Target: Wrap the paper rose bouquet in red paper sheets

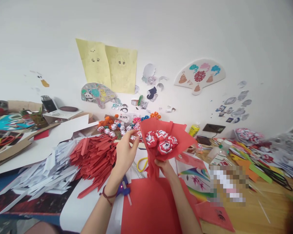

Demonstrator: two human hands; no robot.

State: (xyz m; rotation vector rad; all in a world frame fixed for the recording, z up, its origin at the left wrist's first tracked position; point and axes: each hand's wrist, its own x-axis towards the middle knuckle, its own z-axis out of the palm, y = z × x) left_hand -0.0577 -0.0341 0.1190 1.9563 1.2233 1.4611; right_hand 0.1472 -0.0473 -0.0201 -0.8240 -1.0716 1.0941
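Note:
A bouquet of red-and-white folded paper flowers (165,147) is wrapped in red paper (184,141) and held upright over the table. My right hand (164,165) grips the gathered base of the wrap from the right; the wrap partly hides its fingers. Just left of the bouquet is my left hand (127,148), thumb and fingers apart with nothing between them. Below the bouquet lies a red sheet (148,208). A blue glue gun (123,186) with a small red light rests by my left wrist. Yellow-handled scissors (142,164) lie behind the bouquet's base.
Piles of red folded strips (94,159) and white folded strips (51,169) spread on the left. Small paper flowers (109,125) line the wall. To the right are a clear bottle (217,150), coloured paper (249,170), a black cable (275,178) and a rainbow-printed sheet (192,177).

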